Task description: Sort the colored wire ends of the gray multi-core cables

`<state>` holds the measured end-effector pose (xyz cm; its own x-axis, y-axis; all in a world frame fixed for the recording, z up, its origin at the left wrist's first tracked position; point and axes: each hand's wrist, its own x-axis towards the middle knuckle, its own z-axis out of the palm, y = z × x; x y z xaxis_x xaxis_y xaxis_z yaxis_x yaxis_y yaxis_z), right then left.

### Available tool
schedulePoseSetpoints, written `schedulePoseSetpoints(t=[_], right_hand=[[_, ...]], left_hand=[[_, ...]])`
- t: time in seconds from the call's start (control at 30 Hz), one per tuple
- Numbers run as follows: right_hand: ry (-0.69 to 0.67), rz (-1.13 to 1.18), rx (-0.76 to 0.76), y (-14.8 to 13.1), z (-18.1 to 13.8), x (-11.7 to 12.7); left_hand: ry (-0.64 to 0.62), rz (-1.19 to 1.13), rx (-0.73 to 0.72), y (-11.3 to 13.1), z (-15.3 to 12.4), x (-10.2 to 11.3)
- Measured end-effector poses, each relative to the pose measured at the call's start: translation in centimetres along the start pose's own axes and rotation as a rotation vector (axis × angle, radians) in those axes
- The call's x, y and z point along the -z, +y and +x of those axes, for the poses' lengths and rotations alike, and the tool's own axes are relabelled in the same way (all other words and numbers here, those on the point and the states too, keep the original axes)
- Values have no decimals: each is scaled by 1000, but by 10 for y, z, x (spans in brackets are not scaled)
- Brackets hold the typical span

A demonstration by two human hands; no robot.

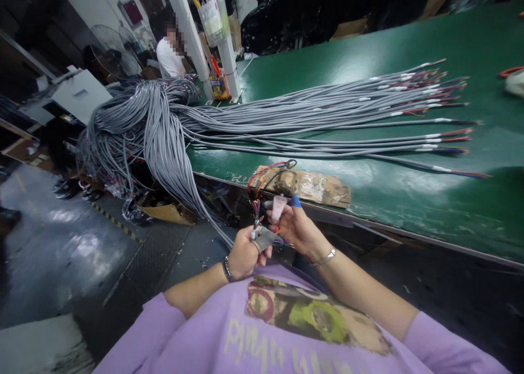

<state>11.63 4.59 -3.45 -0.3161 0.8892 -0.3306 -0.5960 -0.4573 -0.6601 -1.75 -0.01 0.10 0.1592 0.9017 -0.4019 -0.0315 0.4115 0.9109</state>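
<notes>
My left hand [245, 251] is closed around the end of a grey cable [223, 236], its thumb in a grey finger cover. Thin coloured wires [256, 207] fan out of this cable end above the fist, and more stick out on its right side. Close beside it, my right hand [298, 229] has its fingers bent together at the wires, an orange one running to them. Pink, grey and blue covers sit on its fingertips. The exact pinch point is partly hidden by the fingers. Just beyond both hands, a worn wooden block [315, 185] with red and black leads lies at the table edge.
A long bundle of grey cables [286, 117] with stripped, coloured ends lies across the green table [409, 199] and hangs over its left edge. A white post [225, 46] rises behind it. A person in a white top [170, 57] is at the back left. Cardboard [170, 213] lies below the table.
</notes>
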Motion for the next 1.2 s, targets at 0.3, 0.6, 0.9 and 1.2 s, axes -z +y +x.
schedulePoseSetpoints(t=[0.3, 0.6, 0.9, 1.2], right_hand=[[-44, -25, 22, -4, -7, 0], [35, 23, 32, 1, 2, 4], [20, 8, 67, -1, 2, 2], [17, 37, 24, 3, -1, 1]], left_hand=[[5, -14, -74, -11, -2, 2], [86, -89, -7, -2, 2, -9], [96, -79, 23, -7, 6, -11], [105, -82, 20, -5, -1, -8]])
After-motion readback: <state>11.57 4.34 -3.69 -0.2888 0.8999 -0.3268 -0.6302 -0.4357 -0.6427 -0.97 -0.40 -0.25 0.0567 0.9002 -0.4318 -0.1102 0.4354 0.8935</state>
